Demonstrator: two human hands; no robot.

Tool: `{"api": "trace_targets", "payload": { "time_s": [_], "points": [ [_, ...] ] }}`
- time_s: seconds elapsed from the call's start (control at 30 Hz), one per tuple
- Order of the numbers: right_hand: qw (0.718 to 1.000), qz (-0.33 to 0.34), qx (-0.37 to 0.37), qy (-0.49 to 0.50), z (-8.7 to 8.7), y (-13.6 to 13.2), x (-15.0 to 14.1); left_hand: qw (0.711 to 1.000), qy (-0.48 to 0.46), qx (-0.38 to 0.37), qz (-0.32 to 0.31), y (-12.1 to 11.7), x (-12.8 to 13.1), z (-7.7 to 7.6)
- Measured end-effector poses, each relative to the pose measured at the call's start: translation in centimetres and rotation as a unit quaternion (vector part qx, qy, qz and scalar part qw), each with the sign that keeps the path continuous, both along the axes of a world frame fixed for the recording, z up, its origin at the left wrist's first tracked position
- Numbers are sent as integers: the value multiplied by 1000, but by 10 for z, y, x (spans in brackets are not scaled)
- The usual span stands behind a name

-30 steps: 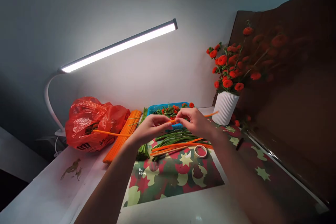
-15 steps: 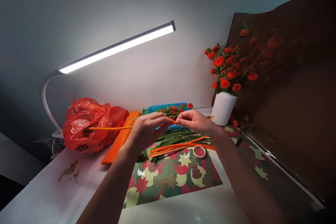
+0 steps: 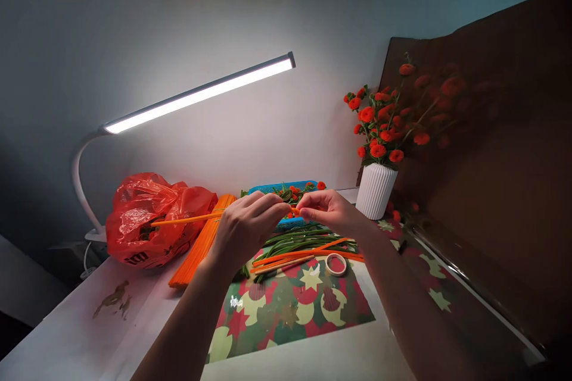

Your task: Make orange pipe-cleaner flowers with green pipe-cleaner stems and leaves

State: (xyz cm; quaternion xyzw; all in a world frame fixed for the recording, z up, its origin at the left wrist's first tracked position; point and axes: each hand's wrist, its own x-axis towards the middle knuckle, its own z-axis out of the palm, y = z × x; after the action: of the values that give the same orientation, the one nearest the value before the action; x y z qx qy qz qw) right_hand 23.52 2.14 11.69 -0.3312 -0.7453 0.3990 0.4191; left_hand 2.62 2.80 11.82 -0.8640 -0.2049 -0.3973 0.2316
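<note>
Both my hands are raised over the table and pinch one orange pipe cleaner (image 3: 187,219). My left hand (image 3: 245,229) grips it with closed fingers, and its long free end sticks out to the left toward the red bag. My right hand (image 3: 328,211) pinches the other end, which is curled into a small orange coil (image 3: 294,212) between the two hands. Below them lie loose orange and green pipe cleaners (image 3: 304,244) and a small roll of tape (image 3: 335,263) on a red and green patterned sheet (image 3: 290,309).
A red plastic bag (image 3: 152,220) and a bundle of orange pipe cleaners (image 3: 201,244) lie at the left. A blue basket (image 3: 286,187) with green and orange pieces stands behind. A white vase of orange flowers (image 3: 374,190) is at the right. A desk lamp (image 3: 196,95) reaches overhead.
The end at my right hand has shortened and curled into a small coil. The free end on the left has swung up slightly. The camera view tilted down a little.
</note>
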Motion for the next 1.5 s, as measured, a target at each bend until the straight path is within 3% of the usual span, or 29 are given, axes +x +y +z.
{"api": "trace_targets", "payload": {
  "time_s": [0.13,0.3,0.43,0.53,0.6,0.63,0.7,0.73,0.77,0.83,0.93,1.03,1.07,1.1,1.13,1.23,1.33,1.5],
  "points": [
    [986,-76,134,-70,14,-20,0,997,40,60,28,-15,-1,23],
    [926,-146,324,-125,32,-49,-2,982,117,145,33,-42,-8,61],
    [873,-144,422,-196,35,-65,-8,984,130,118,19,-60,-15,67],
    [835,-143,458,-269,23,-71,-9,995,92,-47,-3,-67,-17,54],
    [809,-136,471,-325,5,-74,-7,964,67,-256,-30,-65,-15,38],
    [796,-130,479,-347,-6,-75,-4,924,66,-374,-45,-62,-14,28],
    [777,-97,492,-380,-31,-76,1,806,83,-581,-71,-51,-11,5],
    [769,-77,505,-385,-44,-76,4,751,117,-645,-83,-44,-9,-8],
    [764,-63,506,-395,-58,-76,5,728,140,-666,-84,-38,-6,-22],
    [774,-51,496,-391,-81,-75,6,746,141,-648,-67,-29,-1,-47],
    [845,-129,374,-360,-103,-75,4,796,103,-594,-41,-31,8,-74],
    [910,-164,214,-314,-106,-77,2,866,55,-497,-22,-45,14,-94],
    [925,-162,173,-296,-104,-79,2,894,50,-444,-27,-50,15,-99],
    [937,-158,139,-280,-101,-81,2,940,54,-335,-32,-54,15,-104],
    [946,-152,112,-264,-98,-83,2,953,51,-297,-33,-57,14,-109],
    [961,-126,60,-237,-91,-87,3,970,60,-234,-30,-61,10,-118],
    [962,-108,62,-244,-91,-89,2,977,77,-197,-25,-62,7,-121],
    [922,-105,200,-316,-100,-86,1,967,63,-244,-20,-67,7,-120]
  ]
}}
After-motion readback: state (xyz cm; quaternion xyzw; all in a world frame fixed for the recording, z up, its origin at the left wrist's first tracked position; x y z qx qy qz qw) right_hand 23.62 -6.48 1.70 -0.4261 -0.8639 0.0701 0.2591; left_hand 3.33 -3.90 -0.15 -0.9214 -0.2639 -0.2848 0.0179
